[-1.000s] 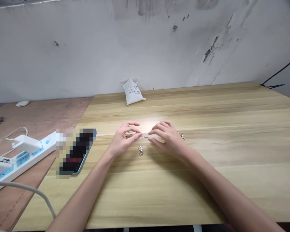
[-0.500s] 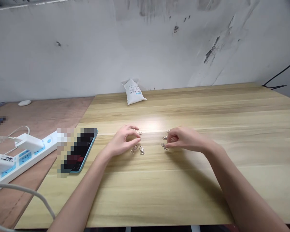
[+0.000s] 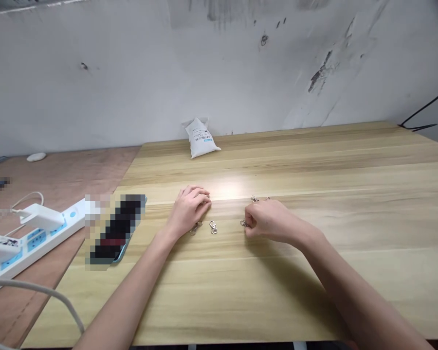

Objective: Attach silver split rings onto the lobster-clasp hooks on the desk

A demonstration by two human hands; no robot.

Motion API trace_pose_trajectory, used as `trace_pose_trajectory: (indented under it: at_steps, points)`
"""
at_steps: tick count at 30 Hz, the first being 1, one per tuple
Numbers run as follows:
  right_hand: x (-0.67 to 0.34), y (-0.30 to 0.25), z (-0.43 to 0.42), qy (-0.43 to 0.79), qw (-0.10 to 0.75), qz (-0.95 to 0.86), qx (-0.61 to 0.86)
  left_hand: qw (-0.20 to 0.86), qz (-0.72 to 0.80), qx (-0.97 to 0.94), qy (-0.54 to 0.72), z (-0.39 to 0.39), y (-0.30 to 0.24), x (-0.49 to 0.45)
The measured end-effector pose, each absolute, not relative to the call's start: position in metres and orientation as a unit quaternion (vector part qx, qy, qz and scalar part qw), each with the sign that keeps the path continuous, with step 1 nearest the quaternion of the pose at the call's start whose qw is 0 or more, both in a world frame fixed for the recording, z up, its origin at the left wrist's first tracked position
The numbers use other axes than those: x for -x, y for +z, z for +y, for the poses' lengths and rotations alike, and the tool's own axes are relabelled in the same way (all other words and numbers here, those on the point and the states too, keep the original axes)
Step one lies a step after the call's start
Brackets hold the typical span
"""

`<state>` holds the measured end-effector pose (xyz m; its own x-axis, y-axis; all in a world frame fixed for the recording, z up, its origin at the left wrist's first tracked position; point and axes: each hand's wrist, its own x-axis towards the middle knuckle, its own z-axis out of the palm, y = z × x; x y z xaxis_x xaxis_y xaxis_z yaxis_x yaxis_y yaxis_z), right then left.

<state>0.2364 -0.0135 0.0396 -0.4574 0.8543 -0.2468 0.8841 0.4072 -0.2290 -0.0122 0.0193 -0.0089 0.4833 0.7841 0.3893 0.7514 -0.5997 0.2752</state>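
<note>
My left hand (image 3: 188, 209) rests on the light wooden table (image 3: 314, 160) with its fingers curled down. A small metal clasp (image 3: 196, 227) lies just under its heel and another clasp (image 3: 213, 227) lies loose beside it. My right hand (image 3: 266, 219) is closed in a loose fist, pinching a metal clasp (image 3: 244, 223) at its left side. More clasps (image 3: 260, 199) lie on the table just behind that hand.
A small white labelled bag (image 3: 200, 138) stands at the back by the wall. A phone (image 3: 115, 232) lies at the table's left edge. On the reddish board to the left sit a white power strip (image 3: 32, 236) with plugs, cables, and a white mouse (image 3: 35, 156).
My hands have moved apart from the middle. The right hand shifted right and closed on a clasp; the left hand curled down over the clasps by it.
</note>
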Motion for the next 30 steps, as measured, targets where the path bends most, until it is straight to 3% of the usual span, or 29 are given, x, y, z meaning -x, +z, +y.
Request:
trace_pose_trajectory:
  at_steps: [20,30]
  points:
    - [-0.230,0.025,-0.011,-0.173,-0.052,0.868,-0.462,0.187,0.432,-0.828,0.306,0.011,-0.005,0.009]
    - [-0.219,0.018,-0.007,-0.121,-0.189,0.859,-0.460,0.212,0.386,-0.834,0.332,0.006,0.002,0.003]
